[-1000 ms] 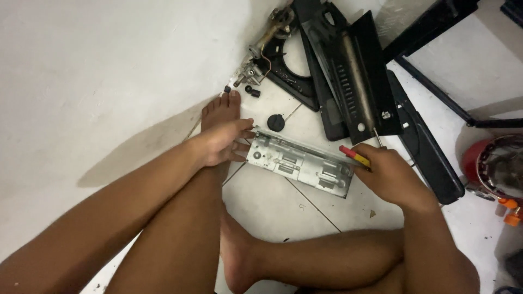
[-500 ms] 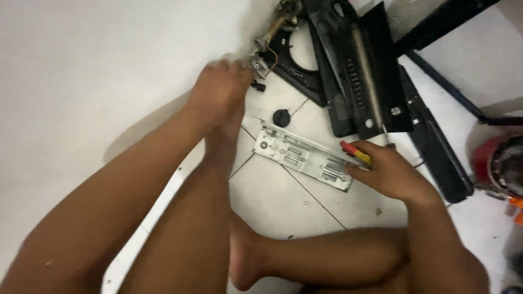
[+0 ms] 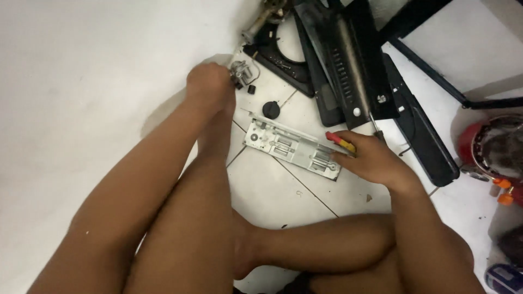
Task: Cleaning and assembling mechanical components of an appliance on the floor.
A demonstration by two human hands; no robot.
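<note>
A person sits on a white tiled floor (image 3: pixel 283 201), seen from above, with bare legs folded in front. The left hand (image 3: pixel 210 81) reaches forward and closes its fingers around a small silvery metal fitting (image 3: pixel 239 69) lying near the wall. The right hand (image 3: pixel 370 160) rests on the right end of a long grey metal bracket plate (image 3: pixel 289 148), which lies flat on the tiles between the two hands; the same hand grips a screwdriver with a red and yellow handle (image 3: pixel 340 141), its shaft pointing away towards the black parts. A small black round knob (image 3: pixel 271 109) sits on the floor just above the plate. Beyond it lie dismantled black stove panels (image 3: pixel 348 60), one with a large round opening, another with a row of slots. A red round object (image 3: pixel 490 147) stands at the right edge.
</note>
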